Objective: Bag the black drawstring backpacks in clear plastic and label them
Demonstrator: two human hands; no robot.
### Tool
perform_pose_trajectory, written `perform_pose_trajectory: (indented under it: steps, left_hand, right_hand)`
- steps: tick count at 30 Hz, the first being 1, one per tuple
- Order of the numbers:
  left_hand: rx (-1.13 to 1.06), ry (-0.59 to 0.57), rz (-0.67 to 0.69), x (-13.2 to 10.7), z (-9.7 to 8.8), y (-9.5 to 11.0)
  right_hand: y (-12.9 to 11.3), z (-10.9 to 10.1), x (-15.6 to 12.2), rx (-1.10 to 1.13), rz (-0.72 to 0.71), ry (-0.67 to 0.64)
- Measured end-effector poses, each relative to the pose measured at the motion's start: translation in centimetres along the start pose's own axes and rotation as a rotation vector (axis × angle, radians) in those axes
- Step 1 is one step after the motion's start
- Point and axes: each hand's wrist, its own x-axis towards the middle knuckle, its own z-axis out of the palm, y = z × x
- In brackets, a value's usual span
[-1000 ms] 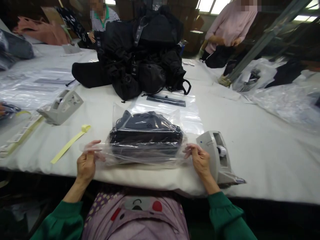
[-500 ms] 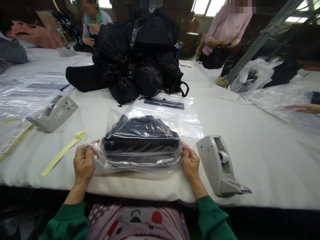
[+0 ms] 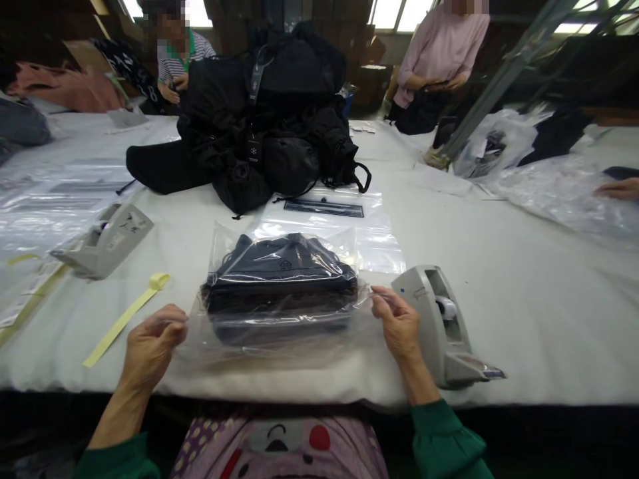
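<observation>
In front of me on the white-covered table lies a clear plastic bag (image 3: 294,352) with a folded dark drawstring bag (image 3: 284,269) inside it. My left hand (image 3: 152,339) pinches the plastic at its left side, and my right hand (image 3: 399,319) pinches it at the right side. The plastic is stretched out between the two hands, its near part spread over the table edge side of the dark bag. Just right of my right hand stands a grey tape dispenser (image 3: 439,326).
A second tape dispenser (image 3: 107,239) and a yellow strip (image 3: 127,309) lie to the left. Behind are flat plastic bags (image 3: 329,229) and a heap of black bags (image 3: 269,120). Two people stand across the table; another person's hand (image 3: 619,189) is at far right.
My hands have moved apart, pulling the plastic wider to both sides. The near part of the clear bag now lies more spread out. The view has shifted slightly.
</observation>
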Motion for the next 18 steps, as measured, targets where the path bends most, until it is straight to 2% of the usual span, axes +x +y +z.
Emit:
perform_pose_trajectory:
  steps: [2, 4, 7, 9, 13, 16, 18]
  left_hand:
    - [-0.006, 0.056, 0.123, 0.3, 0.2, 0.4]
    - [-0.080, 0.117, 0.167, 0.3, 0.8, 1.0]
    - [-0.222, 0.134, 0.112, 0.3, 1.8, 1.6]
    - [-0.231, 0.182, 0.076, 0.5, 2.5, 1.5]
    - [0.021, 0.338, 0.069, 1.8, 3.6, 0.4]
    - [0.220, 0.447, 0.148, 2.7, 3.9, 0.0]
    - [0.283, 0.563, 0.204, 2.4, 3.6, 0.2]
  right_hand:
    - [-0.2, -0.6, 0.0, 0.019, -0.014, -0.024]
    - [-0.3, -0.9, 0.0, 0.043, -0.029, -0.015]
    - [-0.1, -0.7, 0.1, 0.072, -0.055, 0.050]
    - [0.3, -0.2, 0.3, 0.079, -0.065, 0.098]
    - [0.9, 1.5, 0.6, 0.072, -0.057, 0.140]
    - [1.1, 2.5, 0.7, 0.048, -0.047, 0.175]
    - [1.1, 2.9, 0.5, 0.029, -0.044, 0.209]
